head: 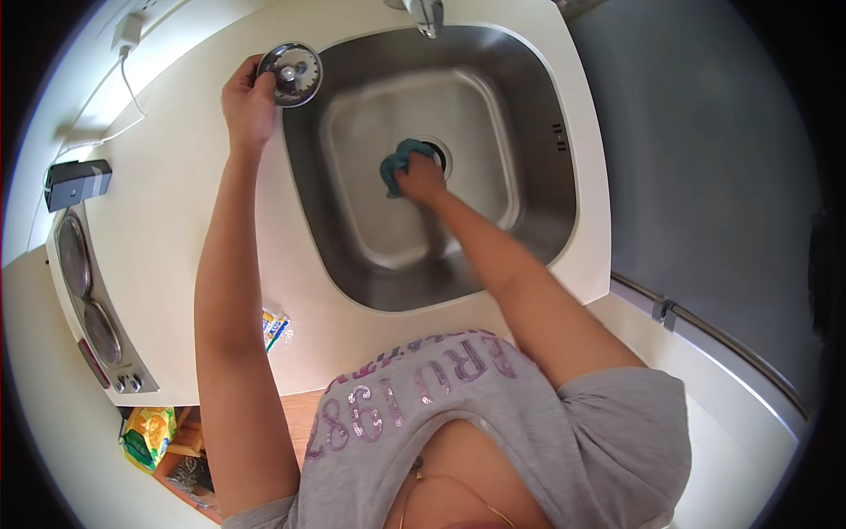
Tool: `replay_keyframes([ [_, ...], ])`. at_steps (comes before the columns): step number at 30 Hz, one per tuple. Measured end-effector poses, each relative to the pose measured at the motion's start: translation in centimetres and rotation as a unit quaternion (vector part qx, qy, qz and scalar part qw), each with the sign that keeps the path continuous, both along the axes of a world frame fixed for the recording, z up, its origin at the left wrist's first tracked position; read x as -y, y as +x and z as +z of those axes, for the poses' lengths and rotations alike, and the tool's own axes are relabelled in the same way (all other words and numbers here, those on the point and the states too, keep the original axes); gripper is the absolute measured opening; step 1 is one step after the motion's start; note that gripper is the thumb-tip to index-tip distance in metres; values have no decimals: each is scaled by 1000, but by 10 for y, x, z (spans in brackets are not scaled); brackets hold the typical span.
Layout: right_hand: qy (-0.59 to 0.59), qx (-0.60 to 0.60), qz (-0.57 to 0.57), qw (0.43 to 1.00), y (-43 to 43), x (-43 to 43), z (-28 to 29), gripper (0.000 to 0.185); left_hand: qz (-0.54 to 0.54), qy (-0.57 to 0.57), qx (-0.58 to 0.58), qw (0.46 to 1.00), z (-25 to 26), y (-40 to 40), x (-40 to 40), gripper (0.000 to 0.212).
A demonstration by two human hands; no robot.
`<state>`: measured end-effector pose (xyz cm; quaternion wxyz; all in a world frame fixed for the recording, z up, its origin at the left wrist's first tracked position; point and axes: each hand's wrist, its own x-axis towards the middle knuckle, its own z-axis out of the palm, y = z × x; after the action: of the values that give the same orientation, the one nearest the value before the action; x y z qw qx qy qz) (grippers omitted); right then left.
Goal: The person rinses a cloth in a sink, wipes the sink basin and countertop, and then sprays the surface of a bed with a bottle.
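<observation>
Between the thumb and fingers of my left hand [249, 106] is a round metal sink strainer [301, 82], held by its rim at the sink's upper left edge. My right hand [423, 177] grips a teal cloth [396, 165] down in the stainless steel sink [370, 218]. The cloth lies against the left side of the drain opening [441, 153] and covers part of it. Above the sink's back edge hangs the chrome faucet spout [428, 18].
On the pale countertop [158, 264], a small printed packet [275, 328] lies beside my left forearm. A two-plate electric hob [99, 311] and a dark box [78, 184] with a white cable stand at the left. A metal rail [727, 357] runs along the right.
</observation>
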<state>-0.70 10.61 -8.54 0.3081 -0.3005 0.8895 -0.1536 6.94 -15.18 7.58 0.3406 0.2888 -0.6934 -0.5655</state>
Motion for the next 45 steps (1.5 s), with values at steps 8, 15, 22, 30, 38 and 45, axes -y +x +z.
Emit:
replay_keyframes([
  [8, 133, -280, 403, 861, -30, -27, 31, 56, 0, -15, 17, 1000, 3, -2, 0, 24],
  [15, 165, -147, 297, 929, 16, -16, 39, 43, 18, -16, 40, 999, 7, -1, -5, 25],
  [22, -187, 72, 237, 951, -92, -1, 111, 33, -6, -4, 32, 999, 7, -5, -6, 25],
  [30, -427, 321, -177, 826, -108, 63, 232, 29, -53, -105, 182, 976, 20, -16, -44, 24],
  [38, -404, 290, -154, 854, -113, 69, 243, 27, -240, 162, 268, 919, -27, -69, -142, 30],
  [45, -408, 284, -142, 856, -121, 69, 243, 27, -277, 375, 252, 848, -32, -105, -152, 49],
])
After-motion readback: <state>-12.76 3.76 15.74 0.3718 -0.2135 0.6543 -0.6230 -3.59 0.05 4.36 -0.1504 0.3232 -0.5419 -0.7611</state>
